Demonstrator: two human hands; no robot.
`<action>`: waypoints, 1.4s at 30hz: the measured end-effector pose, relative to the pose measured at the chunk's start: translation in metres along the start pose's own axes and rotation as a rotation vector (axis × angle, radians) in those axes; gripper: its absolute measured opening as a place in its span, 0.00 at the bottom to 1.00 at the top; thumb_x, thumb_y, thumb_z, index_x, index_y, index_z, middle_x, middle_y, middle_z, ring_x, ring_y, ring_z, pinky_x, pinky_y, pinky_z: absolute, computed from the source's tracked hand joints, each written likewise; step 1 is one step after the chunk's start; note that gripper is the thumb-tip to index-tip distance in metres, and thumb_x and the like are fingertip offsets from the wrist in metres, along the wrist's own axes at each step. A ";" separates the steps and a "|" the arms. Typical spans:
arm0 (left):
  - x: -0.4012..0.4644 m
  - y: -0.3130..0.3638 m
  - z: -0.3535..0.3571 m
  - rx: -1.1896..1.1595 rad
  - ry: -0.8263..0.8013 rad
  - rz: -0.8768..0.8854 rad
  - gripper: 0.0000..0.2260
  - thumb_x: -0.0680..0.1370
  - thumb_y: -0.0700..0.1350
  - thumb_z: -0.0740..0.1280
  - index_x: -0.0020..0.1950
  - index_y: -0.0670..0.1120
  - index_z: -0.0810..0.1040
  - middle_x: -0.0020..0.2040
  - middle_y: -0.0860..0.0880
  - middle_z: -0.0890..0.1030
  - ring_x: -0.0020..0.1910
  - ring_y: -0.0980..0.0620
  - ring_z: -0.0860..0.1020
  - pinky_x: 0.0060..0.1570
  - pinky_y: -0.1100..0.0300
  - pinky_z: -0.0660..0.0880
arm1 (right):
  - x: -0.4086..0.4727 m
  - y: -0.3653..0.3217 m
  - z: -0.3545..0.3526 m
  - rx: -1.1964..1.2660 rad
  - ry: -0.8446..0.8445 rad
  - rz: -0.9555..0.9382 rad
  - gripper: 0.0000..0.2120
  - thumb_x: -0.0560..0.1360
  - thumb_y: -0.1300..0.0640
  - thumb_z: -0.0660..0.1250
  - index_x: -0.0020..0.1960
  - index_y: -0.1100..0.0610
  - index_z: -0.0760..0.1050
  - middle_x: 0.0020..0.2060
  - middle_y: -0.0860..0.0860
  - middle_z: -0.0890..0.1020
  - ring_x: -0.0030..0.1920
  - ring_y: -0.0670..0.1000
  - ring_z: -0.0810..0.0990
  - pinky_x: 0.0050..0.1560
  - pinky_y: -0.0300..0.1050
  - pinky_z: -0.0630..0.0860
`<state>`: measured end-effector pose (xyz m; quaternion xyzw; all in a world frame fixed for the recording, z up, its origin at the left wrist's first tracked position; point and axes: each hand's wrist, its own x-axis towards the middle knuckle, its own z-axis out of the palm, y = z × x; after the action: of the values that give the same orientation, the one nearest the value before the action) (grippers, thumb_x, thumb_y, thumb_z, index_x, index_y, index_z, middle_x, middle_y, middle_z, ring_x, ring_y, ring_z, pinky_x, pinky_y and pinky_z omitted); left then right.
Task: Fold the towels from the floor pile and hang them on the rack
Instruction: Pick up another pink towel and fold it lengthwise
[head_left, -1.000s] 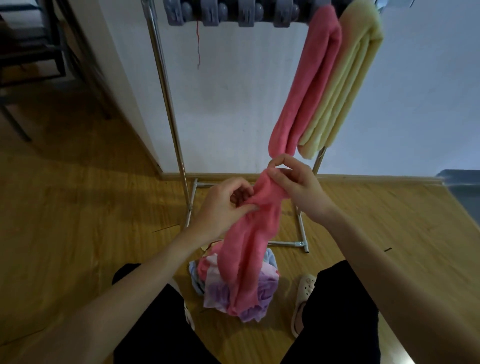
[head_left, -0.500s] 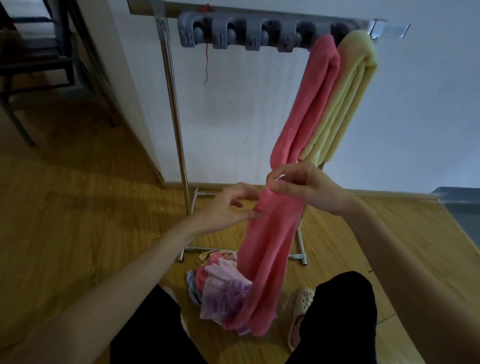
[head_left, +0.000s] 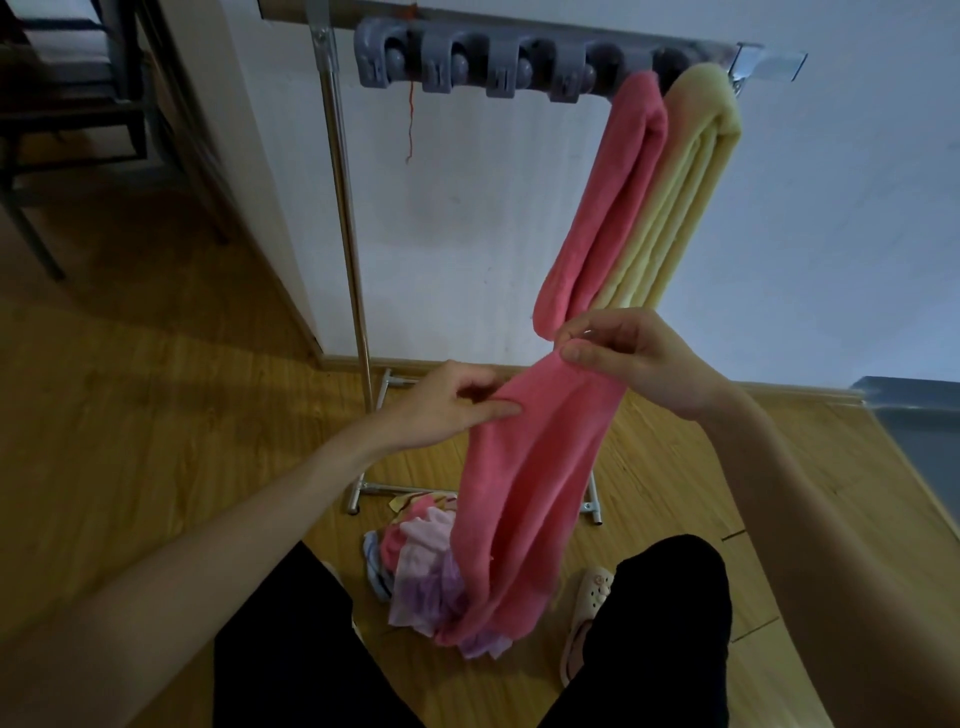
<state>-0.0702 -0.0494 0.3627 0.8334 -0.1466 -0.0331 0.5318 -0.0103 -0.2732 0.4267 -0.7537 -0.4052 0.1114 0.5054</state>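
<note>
A long pink towel (head_left: 524, 478) hangs in front of me, held by its top edge. My left hand (head_left: 447, 402) pinches its left corner and my right hand (head_left: 628, 358) pinches its right corner, a little higher. The towel's lower end reaches the floor pile (head_left: 421, 571) of pink, lilac and blue towels between my legs. On the metal rack (head_left: 345, 208) a folded pink towel (head_left: 605, 208) and a folded yellow towel (head_left: 675, 197) hang side by side at the right end of the top bar.
A row of grey clips (head_left: 467, 67) fills the rack's bar left of the hung towels. A white wall stands behind the rack, dark furniture (head_left: 78, 104) at far left, a blue-grey box (head_left: 919, 410) at right. My slippered foot (head_left: 587, 618) is on the wood floor.
My hands have drawn apart along the towel's top edge, spreading it wider, and have risen slightly. The view has tilted up, showing the rack's top bar.
</note>
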 end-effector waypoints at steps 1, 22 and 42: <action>-0.002 -0.004 -0.001 0.039 0.000 -0.017 0.15 0.75 0.51 0.69 0.49 0.39 0.82 0.43 0.40 0.82 0.40 0.46 0.80 0.42 0.50 0.76 | -0.002 0.000 -0.002 0.003 0.009 0.000 0.06 0.77 0.62 0.66 0.49 0.63 0.79 0.35 0.61 0.77 0.36 0.58 0.72 0.40 0.47 0.70; -0.008 0.022 -0.018 -0.162 0.566 -0.313 0.10 0.77 0.31 0.59 0.49 0.38 0.80 0.38 0.45 0.80 0.35 0.53 0.79 0.32 0.64 0.78 | -0.074 0.072 0.064 -0.860 0.356 -0.218 0.16 0.74 0.66 0.65 0.59 0.55 0.68 0.43 0.54 0.81 0.33 0.55 0.78 0.23 0.47 0.73; -0.029 0.046 -0.005 -0.217 0.685 -0.297 0.08 0.78 0.35 0.61 0.45 0.43 0.79 0.39 0.46 0.80 0.40 0.50 0.81 0.40 0.57 0.81 | -0.055 0.058 0.143 -0.122 0.191 -0.047 0.08 0.69 0.59 0.70 0.48 0.60 0.80 0.42 0.50 0.80 0.42 0.46 0.80 0.38 0.42 0.78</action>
<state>-0.1062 -0.0555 0.4031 0.7473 0.1663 0.1551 0.6244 -0.0995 -0.2267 0.2976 -0.7804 -0.3788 0.0023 0.4976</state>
